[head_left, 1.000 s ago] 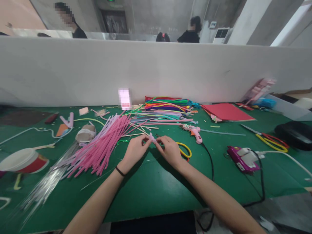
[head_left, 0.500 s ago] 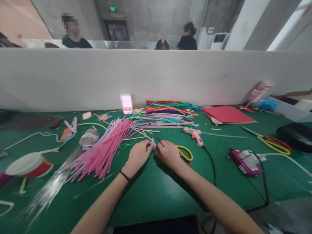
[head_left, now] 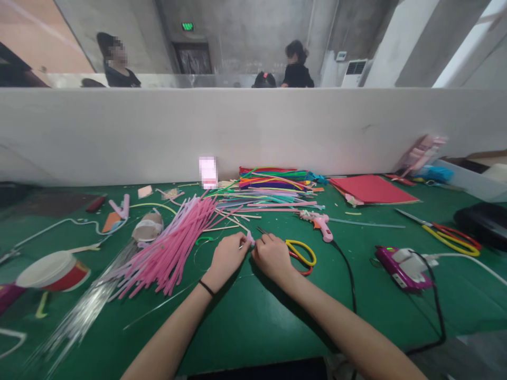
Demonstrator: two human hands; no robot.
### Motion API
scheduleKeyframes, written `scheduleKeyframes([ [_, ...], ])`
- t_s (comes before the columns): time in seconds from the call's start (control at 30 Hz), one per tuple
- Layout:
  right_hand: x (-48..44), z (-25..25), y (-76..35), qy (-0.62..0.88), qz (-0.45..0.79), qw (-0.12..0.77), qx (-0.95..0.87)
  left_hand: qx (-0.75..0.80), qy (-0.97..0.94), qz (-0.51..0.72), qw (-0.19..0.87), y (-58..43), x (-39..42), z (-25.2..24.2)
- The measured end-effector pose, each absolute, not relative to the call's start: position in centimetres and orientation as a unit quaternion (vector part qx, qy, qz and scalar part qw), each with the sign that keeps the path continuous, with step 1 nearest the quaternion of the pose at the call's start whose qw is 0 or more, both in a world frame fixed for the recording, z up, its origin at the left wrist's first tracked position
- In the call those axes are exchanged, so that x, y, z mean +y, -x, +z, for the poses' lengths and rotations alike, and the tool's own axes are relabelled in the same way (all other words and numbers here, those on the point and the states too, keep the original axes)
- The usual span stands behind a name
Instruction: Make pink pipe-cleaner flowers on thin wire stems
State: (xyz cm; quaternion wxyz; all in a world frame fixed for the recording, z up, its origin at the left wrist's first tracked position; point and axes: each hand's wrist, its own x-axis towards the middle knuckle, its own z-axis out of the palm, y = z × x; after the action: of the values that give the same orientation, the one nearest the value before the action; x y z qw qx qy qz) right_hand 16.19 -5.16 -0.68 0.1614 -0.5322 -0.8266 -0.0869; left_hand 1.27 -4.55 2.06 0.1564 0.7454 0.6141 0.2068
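Between finger and thumb, my left hand (head_left: 228,257) pinches a small lilac piece of pipe cleaner (head_left: 251,239). Close against its right side is my right hand (head_left: 274,256), with the fingers curled in; whatever lies inside them is hidden. Scissors with yellow and red handles (head_left: 310,246) lie partly under the right hand, their dark tips showing beyond the knuckles. To the left of my hands spreads a large bundle of pink and lilac pipe cleaners (head_left: 174,245). A pink glue gun (head_left: 325,230) rests on the green table at the right.
Multicoloured pipe cleaners (head_left: 273,182) lie along the white partition (head_left: 253,126). On the left are a paper cup (head_left: 71,277) and silvery wires (head_left: 85,301). Red sheets (head_left: 372,189), another pair of scissors (head_left: 451,237) and a purple power strip (head_left: 400,269) with cords occupy the right.
The view has shifted slightly. My hands stay together around the lilac piece, with the left fingers a little changed in position. Beyond the partition, people have turned or moved.
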Motion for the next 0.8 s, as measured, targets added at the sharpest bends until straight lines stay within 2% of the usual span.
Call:
scheduleKeyframes([
  [0.8,-4.7,-0.9,-17.1,0.551,-0.055,0.207,-0.807,0.587,-0.733,0.245,0.241,-0.8,-4.1,2.4],
])
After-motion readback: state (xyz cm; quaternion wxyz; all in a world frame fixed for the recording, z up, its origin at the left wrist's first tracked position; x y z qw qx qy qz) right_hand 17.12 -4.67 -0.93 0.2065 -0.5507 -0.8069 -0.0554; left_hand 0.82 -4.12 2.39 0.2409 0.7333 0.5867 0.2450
